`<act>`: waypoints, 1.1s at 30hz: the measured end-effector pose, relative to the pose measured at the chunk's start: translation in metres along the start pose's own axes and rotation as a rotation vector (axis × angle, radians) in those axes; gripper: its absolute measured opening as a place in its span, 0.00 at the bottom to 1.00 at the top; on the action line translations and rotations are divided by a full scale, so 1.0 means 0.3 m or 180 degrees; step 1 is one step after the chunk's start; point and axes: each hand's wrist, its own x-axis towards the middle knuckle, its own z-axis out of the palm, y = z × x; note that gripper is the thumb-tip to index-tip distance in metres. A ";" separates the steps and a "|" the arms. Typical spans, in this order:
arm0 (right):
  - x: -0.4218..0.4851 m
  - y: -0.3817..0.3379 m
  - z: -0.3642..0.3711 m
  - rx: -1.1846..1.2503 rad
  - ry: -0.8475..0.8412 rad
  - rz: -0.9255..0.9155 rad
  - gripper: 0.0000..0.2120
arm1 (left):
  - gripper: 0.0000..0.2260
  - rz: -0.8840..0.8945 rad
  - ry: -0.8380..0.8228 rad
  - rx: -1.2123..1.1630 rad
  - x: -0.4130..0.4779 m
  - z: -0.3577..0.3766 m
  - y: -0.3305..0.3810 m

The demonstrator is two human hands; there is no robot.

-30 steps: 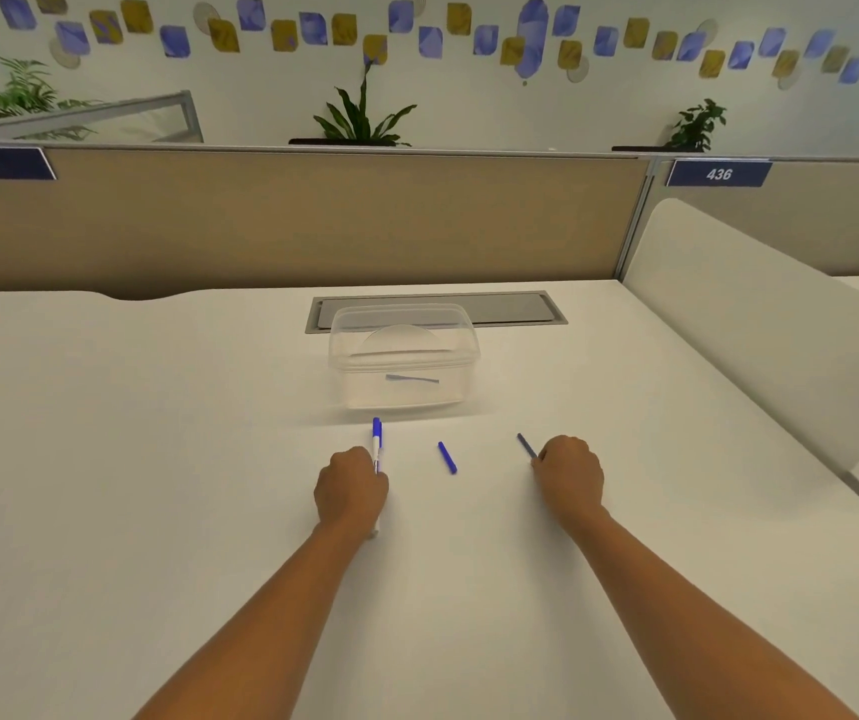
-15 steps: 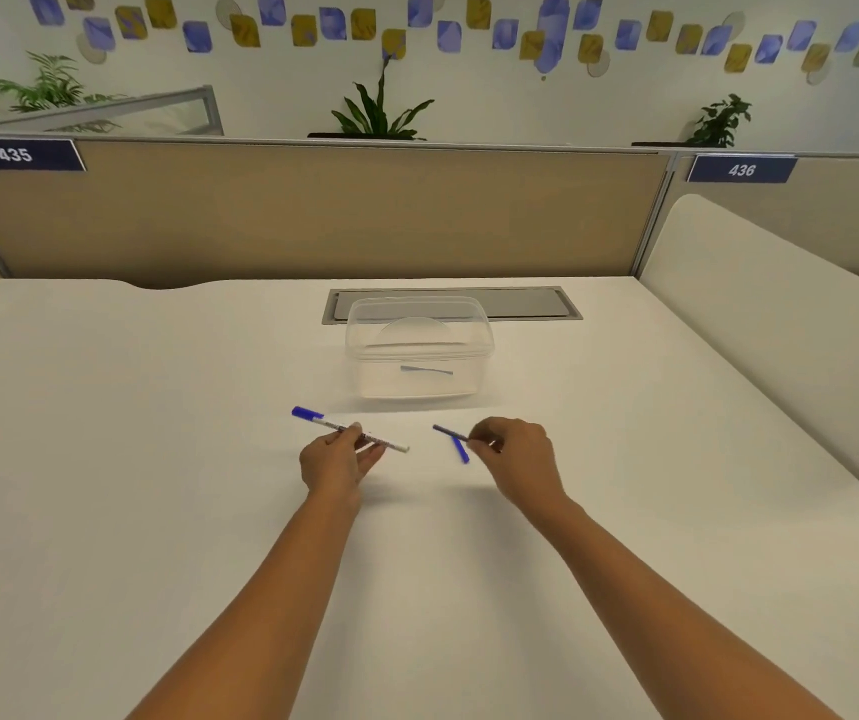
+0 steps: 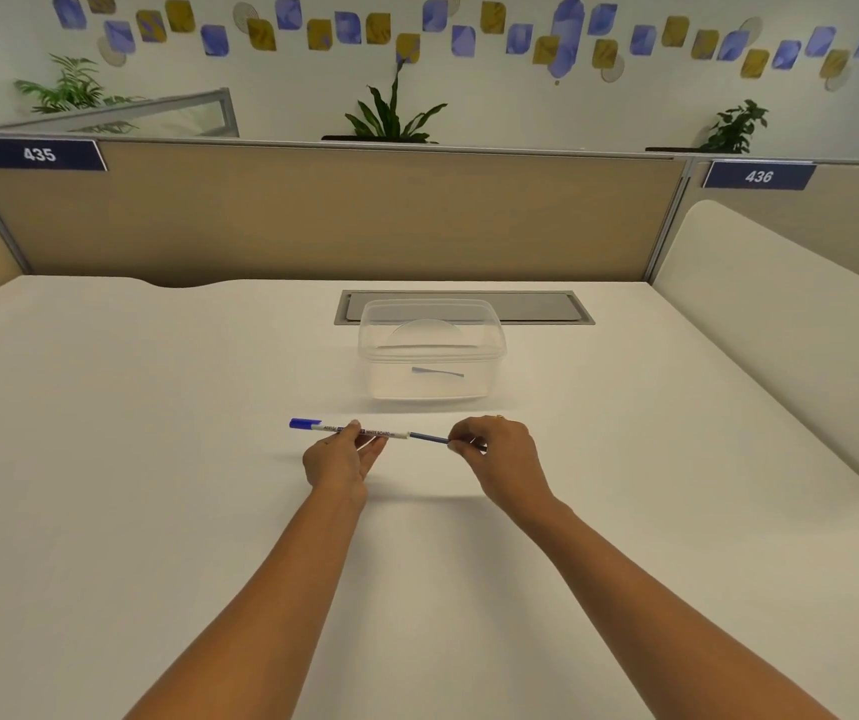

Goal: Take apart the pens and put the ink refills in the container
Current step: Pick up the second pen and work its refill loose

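My left hand (image 3: 339, 459) pinches a white pen barrel (image 3: 385, 433) with a blue cap (image 3: 305, 423) that points left, held just above the white desk. In my right hand (image 3: 500, 454), the fingertips grip a thin blue ink refill (image 3: 430, 437). The refill lies in line with the barrel, and its left end meets the barrel's open right end. Beyond the hands stands a clear plastic container (image 3: 495, 345) without a lid, and one blue refill (image 3: 437, 372) lies inside it. The small blue pen piece seen earlier is hidden by my right hand.
A grey cable hatch (image 3: 541, 306) is set into the desk behind the container. A tan partition (image 3: 313, 215) closes off the back of the desk. A white slanted divider (image 3: 780, 330) borders the right side.
Both hands rose off the desk and came together. The pen turned from upright to level, and the refill in my right hand now lines up with the barrel's open end.
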 end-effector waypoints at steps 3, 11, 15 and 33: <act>0.001 -0.002 0.001 -0.0031 0.0004 -0.0032 0.05 | 0.09 -0.0009 0.0030 0.0068 0.002 0.000 0.000; 0.001 -0.004 0.016 -0.0111 -0.0037 -0.0082 0.05 | 0.07 0.0053 0.0067 0.0132 0.002 0.008 -0.001; 0.010 -0.009 0.017 -0.0161 -0.0053 -0.0116 0.05 | 0.09 -0.0021 0.0046 0.0208 -0.011 0.013 -0.008; 0.036 -0.039 0.021 0.1368 0.0443 0.0018 0.09 | 0.08 -0.0398 -0.0177 -0.0366 -0.066 0.051 -0.004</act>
